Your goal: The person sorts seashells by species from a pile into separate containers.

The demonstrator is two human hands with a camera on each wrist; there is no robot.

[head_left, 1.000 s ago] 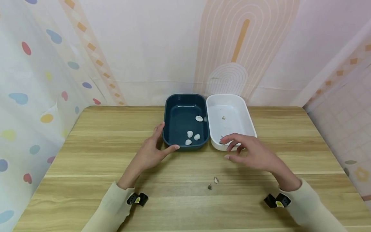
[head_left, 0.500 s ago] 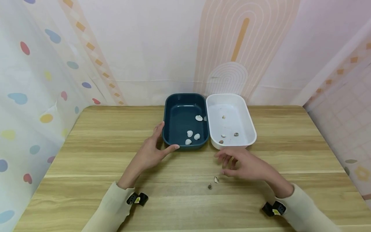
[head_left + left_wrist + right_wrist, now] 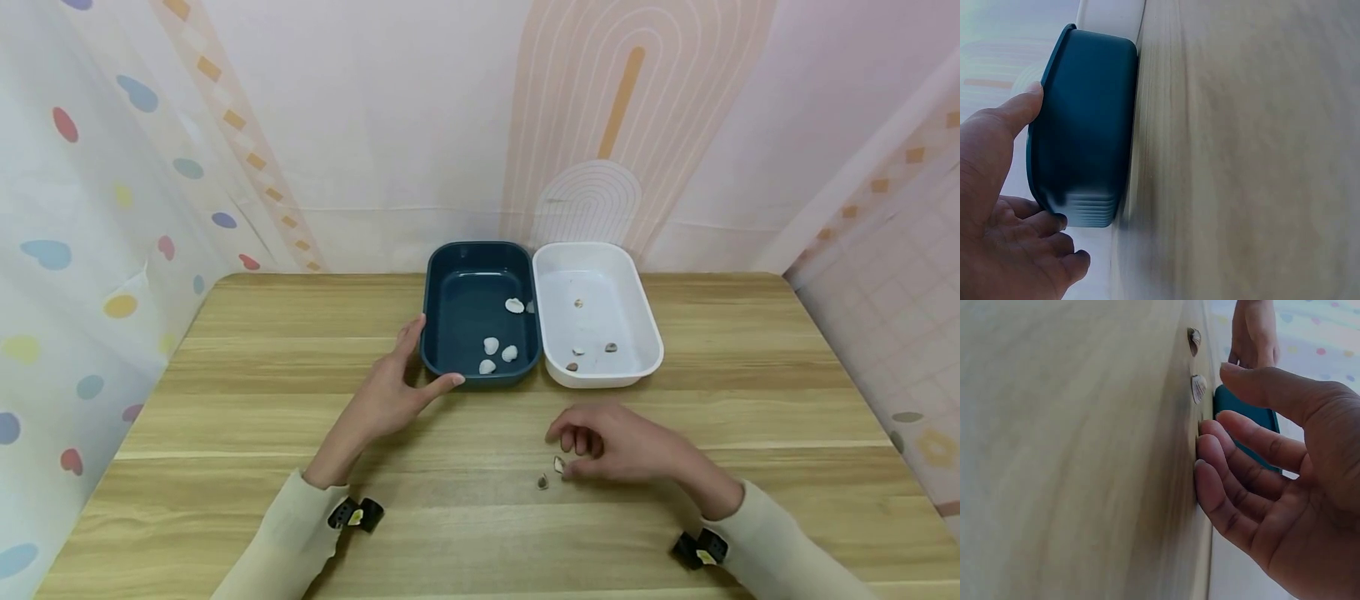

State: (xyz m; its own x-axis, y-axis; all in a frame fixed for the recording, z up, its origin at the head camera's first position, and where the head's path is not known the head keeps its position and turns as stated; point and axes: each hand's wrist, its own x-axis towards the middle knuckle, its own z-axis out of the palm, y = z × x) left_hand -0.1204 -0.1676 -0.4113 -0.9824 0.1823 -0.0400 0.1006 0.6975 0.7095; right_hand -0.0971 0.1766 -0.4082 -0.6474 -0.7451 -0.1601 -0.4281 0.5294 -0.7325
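Dropping from the white tray (image 3: 649, 333) to the table (image 3: 225, 433), the right hand (image 3: 615, 443) now hovers beside the pale shell (image 3: 558, 464), fingers loosely curled, holding nothing (sorting continues); left hand (image 3: 390, 392) braces the blue tray (image 3: 435, 333).

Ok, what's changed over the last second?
The right hand drew back from over the white tray toward the person and came down to the two loose shells on the table; its fingers reach the nearer one without gripping it yet. The left hand stayed against the dark teal tray.
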